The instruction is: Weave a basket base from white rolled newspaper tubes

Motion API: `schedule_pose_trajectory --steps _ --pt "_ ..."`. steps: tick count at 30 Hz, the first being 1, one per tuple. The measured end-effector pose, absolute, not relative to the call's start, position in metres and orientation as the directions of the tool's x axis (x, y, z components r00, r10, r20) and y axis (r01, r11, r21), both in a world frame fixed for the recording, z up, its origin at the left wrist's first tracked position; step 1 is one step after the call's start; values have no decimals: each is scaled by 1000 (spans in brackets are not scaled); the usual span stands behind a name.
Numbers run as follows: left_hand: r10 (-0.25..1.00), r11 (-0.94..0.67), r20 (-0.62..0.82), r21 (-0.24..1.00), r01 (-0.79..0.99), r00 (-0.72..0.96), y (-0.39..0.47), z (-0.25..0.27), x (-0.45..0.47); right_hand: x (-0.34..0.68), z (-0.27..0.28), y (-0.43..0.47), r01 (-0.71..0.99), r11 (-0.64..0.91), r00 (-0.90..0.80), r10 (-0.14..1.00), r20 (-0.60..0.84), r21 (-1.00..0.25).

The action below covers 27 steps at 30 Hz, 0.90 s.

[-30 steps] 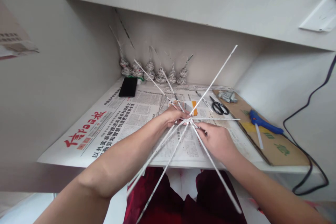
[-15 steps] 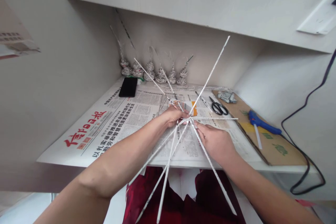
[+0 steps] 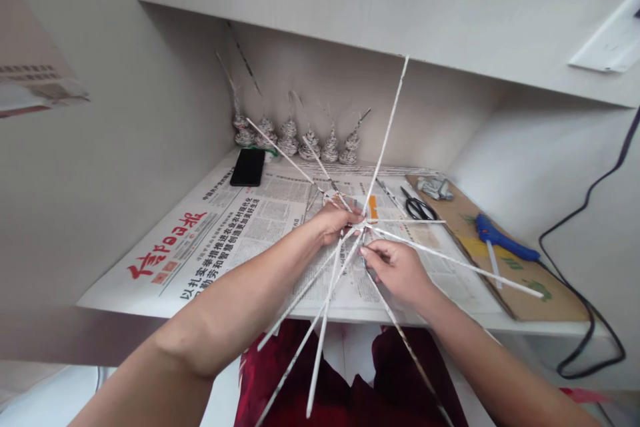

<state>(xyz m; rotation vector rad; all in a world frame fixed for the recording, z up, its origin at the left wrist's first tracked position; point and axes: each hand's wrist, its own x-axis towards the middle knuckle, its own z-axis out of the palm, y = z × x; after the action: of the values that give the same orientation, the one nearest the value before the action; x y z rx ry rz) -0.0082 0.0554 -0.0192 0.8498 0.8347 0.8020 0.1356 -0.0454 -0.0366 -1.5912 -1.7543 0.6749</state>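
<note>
Rolled newspaper sticks (image 3: 390, 133) cross in a star whose woven centre (image 3: 364, 225) hangs over the table. My left hand (image 3: 336, 221) is closed round the left side of that centre, thumb on top. Just below and right of it, my right hand (image 3: 397, 270) pinches a darker printed paper stick (image 3: 407, 340), which runs down past the table edge. One white stick (image 3: 480, 260) extends right above my right hand. Several others slant down toward my lap, and two point to the back left. The fingertips of my left hand are partly hidden.
Newspaper (image 3: 220, 247) covers the table. Several small gourd-shaped paper weavings (image 3: 289, 137) line the back wall, with a black phone (image 3: 249, 167) before them. At right lie scissors (image 3: 419, 205), a cardboard sheet (image 3: 545, 303), a blue glue gun (image 3: 505, 240) and its cable (image 3: 555, 230).
The white stick beside my right hand has swung from pointing down to pointing right. My right hand has moved slightly lower and now pinches the darker stick. My left hand keeps its hold.
</note>
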Motion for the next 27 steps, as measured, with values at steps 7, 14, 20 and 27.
schedule_pose_trajectory --steps 7,14,20,27 --pt "851 422 -271 863 -279 450 56 -19 -9 135 -39 -42 566 61 -44 998 44 -822" --pt "881 417 -259 821 -390 396 56 -15 -10 122 -27 -30 44 -171 118 979 -164 -984" --pt "899 386 -217 804 -454 380 60 -17 -11 101 -25 -6 -253 -99 293 940 -174 -962" --pt "924 343 -201 812 -472 326 60 -17 -10 87 -34 13 -193 49 465 884 -47 -980"
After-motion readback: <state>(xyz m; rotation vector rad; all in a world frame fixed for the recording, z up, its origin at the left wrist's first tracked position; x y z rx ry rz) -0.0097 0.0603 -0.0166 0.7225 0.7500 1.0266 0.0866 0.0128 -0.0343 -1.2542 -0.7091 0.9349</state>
